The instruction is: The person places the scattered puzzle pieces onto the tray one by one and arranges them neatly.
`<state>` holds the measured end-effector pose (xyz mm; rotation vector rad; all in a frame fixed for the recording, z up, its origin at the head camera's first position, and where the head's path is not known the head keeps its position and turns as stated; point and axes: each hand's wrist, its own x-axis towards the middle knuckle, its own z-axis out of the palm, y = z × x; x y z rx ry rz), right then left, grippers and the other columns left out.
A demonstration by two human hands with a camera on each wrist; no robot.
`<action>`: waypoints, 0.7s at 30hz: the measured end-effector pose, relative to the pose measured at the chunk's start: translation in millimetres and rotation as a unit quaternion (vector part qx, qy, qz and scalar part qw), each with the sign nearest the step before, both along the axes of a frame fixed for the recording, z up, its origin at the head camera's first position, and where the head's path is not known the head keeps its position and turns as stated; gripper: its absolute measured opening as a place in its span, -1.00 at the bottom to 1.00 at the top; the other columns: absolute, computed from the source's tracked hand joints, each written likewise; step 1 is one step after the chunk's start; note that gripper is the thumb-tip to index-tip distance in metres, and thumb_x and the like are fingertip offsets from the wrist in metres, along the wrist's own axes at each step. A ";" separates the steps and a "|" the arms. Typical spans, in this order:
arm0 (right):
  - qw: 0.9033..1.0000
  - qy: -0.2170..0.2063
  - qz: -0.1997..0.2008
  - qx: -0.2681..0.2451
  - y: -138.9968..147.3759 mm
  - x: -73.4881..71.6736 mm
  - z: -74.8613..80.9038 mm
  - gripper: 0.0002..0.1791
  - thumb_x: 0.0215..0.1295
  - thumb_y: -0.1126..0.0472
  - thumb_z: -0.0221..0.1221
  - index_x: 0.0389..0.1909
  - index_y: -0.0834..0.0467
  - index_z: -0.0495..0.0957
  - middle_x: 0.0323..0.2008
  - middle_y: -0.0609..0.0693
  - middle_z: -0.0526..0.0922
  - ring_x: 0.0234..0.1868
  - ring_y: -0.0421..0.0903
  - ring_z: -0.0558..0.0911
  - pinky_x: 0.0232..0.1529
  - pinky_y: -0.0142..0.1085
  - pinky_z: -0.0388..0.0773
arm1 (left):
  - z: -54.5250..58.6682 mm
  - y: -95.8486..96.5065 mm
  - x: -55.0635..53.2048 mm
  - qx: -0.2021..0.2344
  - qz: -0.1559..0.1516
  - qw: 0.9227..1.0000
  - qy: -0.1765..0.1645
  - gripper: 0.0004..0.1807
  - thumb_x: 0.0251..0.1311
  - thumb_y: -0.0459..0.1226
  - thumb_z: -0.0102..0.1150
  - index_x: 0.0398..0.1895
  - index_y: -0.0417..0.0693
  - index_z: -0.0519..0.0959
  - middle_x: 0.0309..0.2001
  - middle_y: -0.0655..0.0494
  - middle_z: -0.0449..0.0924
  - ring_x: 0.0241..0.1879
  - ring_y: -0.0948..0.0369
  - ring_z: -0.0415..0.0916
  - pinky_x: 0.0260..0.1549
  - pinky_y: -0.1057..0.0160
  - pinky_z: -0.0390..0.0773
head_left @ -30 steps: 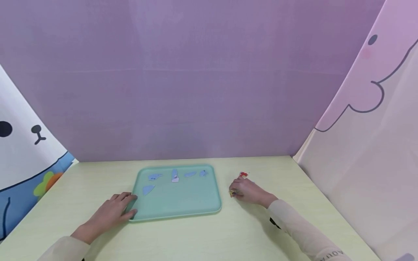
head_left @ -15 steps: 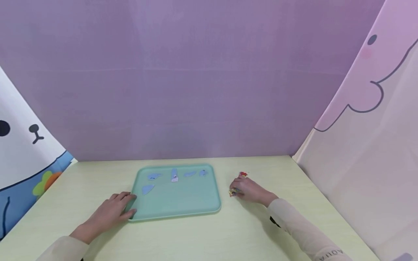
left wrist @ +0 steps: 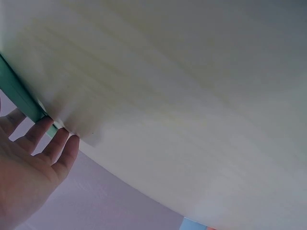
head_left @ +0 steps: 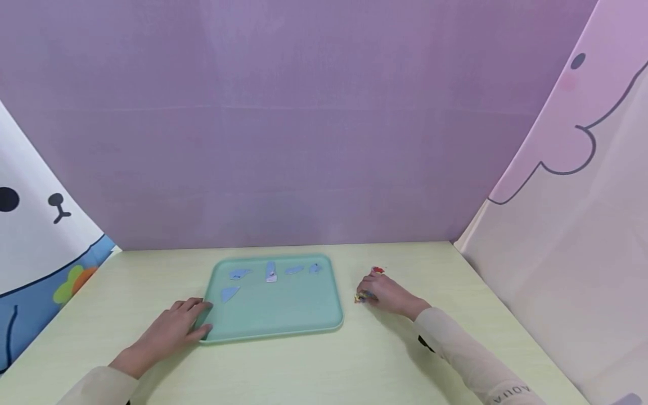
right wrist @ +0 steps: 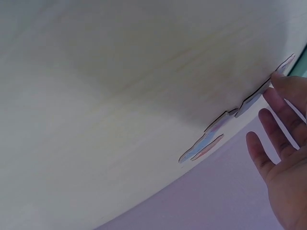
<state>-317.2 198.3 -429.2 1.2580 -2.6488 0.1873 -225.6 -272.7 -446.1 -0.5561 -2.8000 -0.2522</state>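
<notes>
My left hand rests at the left rim of a mint-green tray, its fingers spread along the edge and the thumb near the front corner. Several flat, light-blue cut-out pieces lie in the tray, mostly toward its back. Right of the tray, my right hand touches small flat colourful cut-outs on the table, partly hidden under its fingers. In the right wrist view, the thumb and forefinger meet a thin cut-out, and the other fingers extend loosely.
A red-and-pink cut-out lies just beyond the right hand. The pale table ends at a purple cloth backdrop. Printed cloths stand at the left and right.
The colourful cut-outs under the right fingers have shifted slightly, with small finger movements. The left hand and tray stay in place.
</notes>
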 end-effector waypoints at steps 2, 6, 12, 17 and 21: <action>1.000 0.000 -0.002 0.003 0.0 -0.3 -0.2 -0.77 -0.04 0.37 0.32 -0.31 0.12 0.62 -0.32 -0.09 0.64 -0.22 -0.16 0.53 -0.06 -0.26 0.46 | -0.1 0.2 0.1 0.000 0.000 1.000 0.000 -0.52 0.06 -0.04 0.22 -0.01 -0.13 0.51 -0.01 -0.12 0.50 -0.08 -0.13 0.46 -0.29 -0.11 0.48; 1.000 0.000 -0.006 0.007 -0.5 -1.0 -0.4 -0.76 -0.04 0.42 0.29 -0.30 0.12 0.62 -0.31 -0.09 0.64 -0.22 -0.15 0.52 -0.10 -0.28 0.46 | -0.1 0.4 0.2 -0.001 0.000 1.000 0.002 -0.52 0.06 -0.05 0.22 -0.01 -0.13 0.51 -0.01 -0.12 0.50 -0.08 -0.13 0.46 -0.28 -0.12 0.48; 1.000 -0.005 -0.009 0.002 -0.6 -2.1 0.0 -0.78 -0.03 0.41 0.29 -0.31 0.12 0.61 -0.31 -0.08 0.64 -0.22 -0.13 0.50 -0.10 -0.28 0.46 | -0.5 -0.2 -1.2 -0.002 0.000 1.000 0.002 -0.53 0.06 -0.04 0.22 -0.02 -0.12 0.51 -0.01 -0.11 0.50 -0.08 -0.13 0.46 -0.28 -0.12 0.48; 1.000 -0.004 -0.006 0.000 0.3 -4.2 -1.5 -0.77 -0.06 0.39 0.32 -0.32 0.13 0.61 -0.32 -0.07 0.63 -0.24 -0.15 0.48 -0.13 -0.30 0.47 | -1.2 -0.9 -2.2 -0.002 0.000 1.000 0.002 -0.52 0.06 -0.04 0.22 -0.01 -0.12 0.51 -0.01 -0.11 0.50 -0.08 -0.13 0.46 -0.28 -0.12 0.48; 1.000 0.002 0.000 0.001 0.2 -4.8 -2.7 -0.77 -0.07 0.38 0.33 -0.32 0.15 0.61 -0.34 -0.06 0.62 -0.26 -0.16 0.48 -0.17 -0.33 0.48 | -1.4 -1.0 -1.9 0.000 -0.001 1.000 0.001 -0.53 0.06 -0.05 0.22 -0.02 -0.13 0.51 -0.01 -0.12 0.50 -0.08 -0.13 0.46 -0.29 -0.12 0.48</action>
